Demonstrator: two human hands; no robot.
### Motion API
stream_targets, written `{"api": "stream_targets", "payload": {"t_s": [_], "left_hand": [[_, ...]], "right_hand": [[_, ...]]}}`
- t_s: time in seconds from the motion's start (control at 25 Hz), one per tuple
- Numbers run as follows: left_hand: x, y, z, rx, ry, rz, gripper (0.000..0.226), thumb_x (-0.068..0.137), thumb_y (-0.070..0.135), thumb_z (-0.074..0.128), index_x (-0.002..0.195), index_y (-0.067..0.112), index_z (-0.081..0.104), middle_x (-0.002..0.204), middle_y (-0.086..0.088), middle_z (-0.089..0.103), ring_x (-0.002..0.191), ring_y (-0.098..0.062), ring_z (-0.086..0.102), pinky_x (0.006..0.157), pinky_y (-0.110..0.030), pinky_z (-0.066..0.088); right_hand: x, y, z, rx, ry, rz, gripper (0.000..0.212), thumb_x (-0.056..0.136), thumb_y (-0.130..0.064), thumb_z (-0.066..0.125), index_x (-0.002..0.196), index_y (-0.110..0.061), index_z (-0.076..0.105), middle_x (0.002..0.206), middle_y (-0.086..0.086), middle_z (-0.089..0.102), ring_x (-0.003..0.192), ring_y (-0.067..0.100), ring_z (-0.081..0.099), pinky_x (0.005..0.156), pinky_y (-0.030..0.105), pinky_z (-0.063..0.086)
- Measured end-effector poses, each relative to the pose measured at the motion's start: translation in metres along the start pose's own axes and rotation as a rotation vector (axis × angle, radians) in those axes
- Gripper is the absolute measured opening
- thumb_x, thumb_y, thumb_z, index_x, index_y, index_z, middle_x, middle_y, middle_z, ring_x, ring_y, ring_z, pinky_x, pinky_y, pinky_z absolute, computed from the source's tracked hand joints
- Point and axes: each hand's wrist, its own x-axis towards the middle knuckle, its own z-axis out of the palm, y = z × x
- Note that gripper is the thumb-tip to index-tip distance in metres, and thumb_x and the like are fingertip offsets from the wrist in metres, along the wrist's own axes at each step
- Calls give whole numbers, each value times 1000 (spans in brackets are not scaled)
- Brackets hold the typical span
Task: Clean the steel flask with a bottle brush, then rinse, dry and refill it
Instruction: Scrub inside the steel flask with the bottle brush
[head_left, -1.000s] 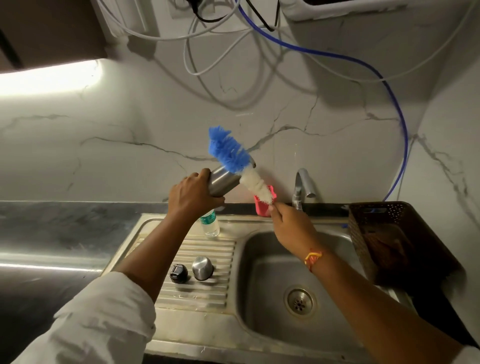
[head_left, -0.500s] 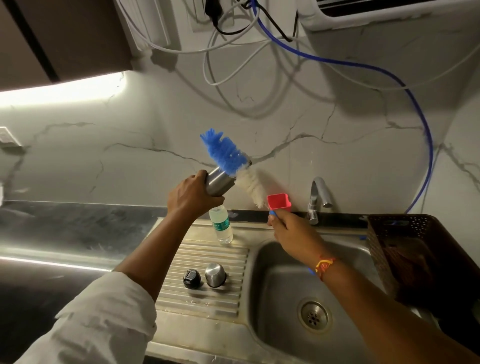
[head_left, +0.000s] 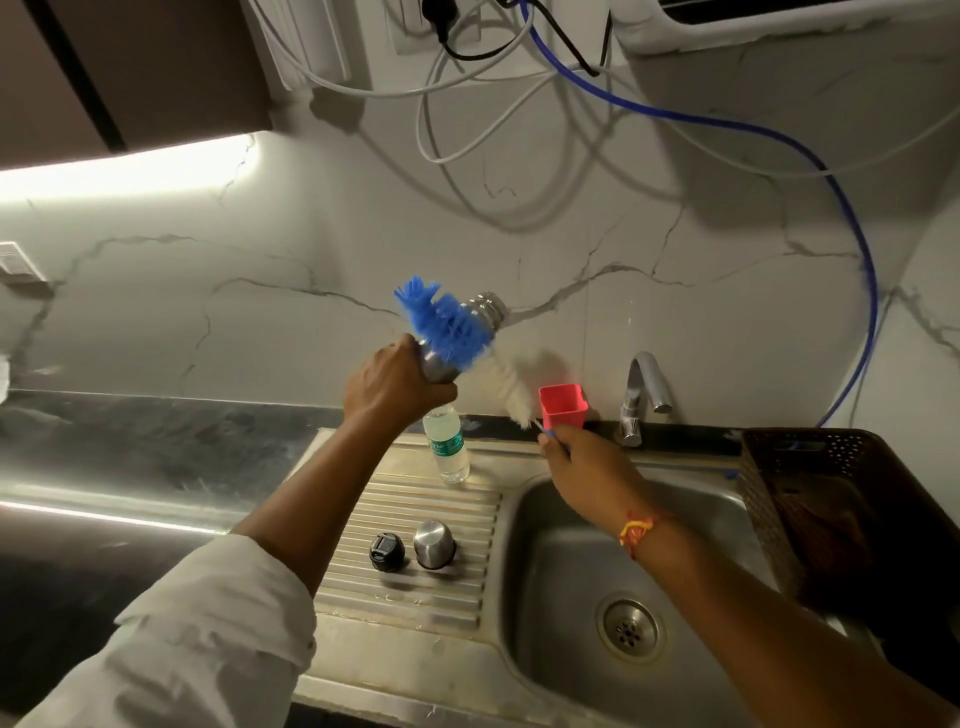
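Observation:
My left hand (head_left: 392, 387) grips the steel flask (head_left: 483, 312) around its body and holds it up, tilted, with its open threaded mouth pointing up and to the right. My right hand (head_left: 576, 460) holds the handle of the bottle brush (head_left: 449, 327). The brush's blue bristle head lies across the outside of the flask, its white bristles lower down, blurred. On the drainboard sit the flask's steel cap (head_left: 434, 544) and black stopper (head_left: 387, 552).
A small plastic water bottle (head_left: 445, 444) stands at the back of the drainboard. A red cup (head_left: 562, 405) and the tap (head_left: 641, 397) are behind the steel sink (head_left: 571, 587). A dark perforated basket (head_left: 831, 493) sits at the right. Cables and a blue hose hang above.
The view has tilted upward. The brush has shifted down and left across the flask, so the flask's threaded mouth now shows beyond the blue bristles. Both hands keep their holds.

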Motion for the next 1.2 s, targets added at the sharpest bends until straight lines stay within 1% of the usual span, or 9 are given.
{"api": "stream_targets", "payload": {"t_s": [0.12,0.28,0.4,0.52,0.6,0.76,1.0,1.08,1.2], "left_hand": [[-2,8,1,71,-5,55,59,75,57,79,115,22,56,92,2,62,78,-16,61,72,-38,60],[2,-3,-9,73,25,18,61,75,57,80,119,21,56,93,3,62,79,-15,61,71,-35,58],[-9,10,0,103,3,124,61,77,55,79,124,24,56,99,4,64,83,-14,60,71,-31,54],[-3,-1,-16,96,24,49,63,77,55,79,125,21,55,99,2,63,84,-16,60,68,-31,52],[1,-11,-23,83,49,-2,64,77,55,80,124,20,56,96,2,61,82,-16,60,67,-31,51],[-14,7,-9,113,28,133,62,77,56,79,124,23,56,100,4,64,84,-14,59,70,-29,50],[-8,-11,-29,-13,14,-39,56,79,56,78,118,21,57,92,3,63,75,-12,60,61,-27,46],[-16,4,-17,-35,-59,13,51,80,58,77,111,24,54,91,4,63,74,-10,61,64,-27,51],[-10,2,-20,-205,-115,-61,51,80,58,77,109,24,53,93,2,65,78,-12,64,71,-30,56]], "right_hand": [[9,-5,-7,34,37,24,30,104,-40,43,91,-20,60,81,0,59,73,13,57,66,29,47],[-7,10,-2,59,-36,45,31,104,-41,42,95,-21,64,83,3,64,74,16,60,62,28,46],[6,-5,-10,116,-1,54,33,104,-40,42,96,-18,65,88,6,65,77,18,60,66,27,46],[2,-4,-10,148,-25,57,34,104,-41,41,98,-18,65,92,7,65,82,18,61,75,32,50],[-9,2,-4,121,-76,56,33,104,-41,40,96,-20,64,93,6,66,80,16,61,70,29,49],[4,-22,-10,156,-37,53,30,105,-39,40,94,-21,61,90,5,63,77,17,58,66,26,43],[-17,-7,2,148,-90,25,33,105,-41,39,97,-22,64,89,1,64,82,15,60,77,33,51],[-3,-24,0,182,-80,29,35,106,-40,38,100,-18,64,90,3,63,83,15,59,73,31,48],[3,-25,-1,178,-39,9,35,106,-40,38,97,-18,63,88,5,64,82,19,61,76,35,50]]}}
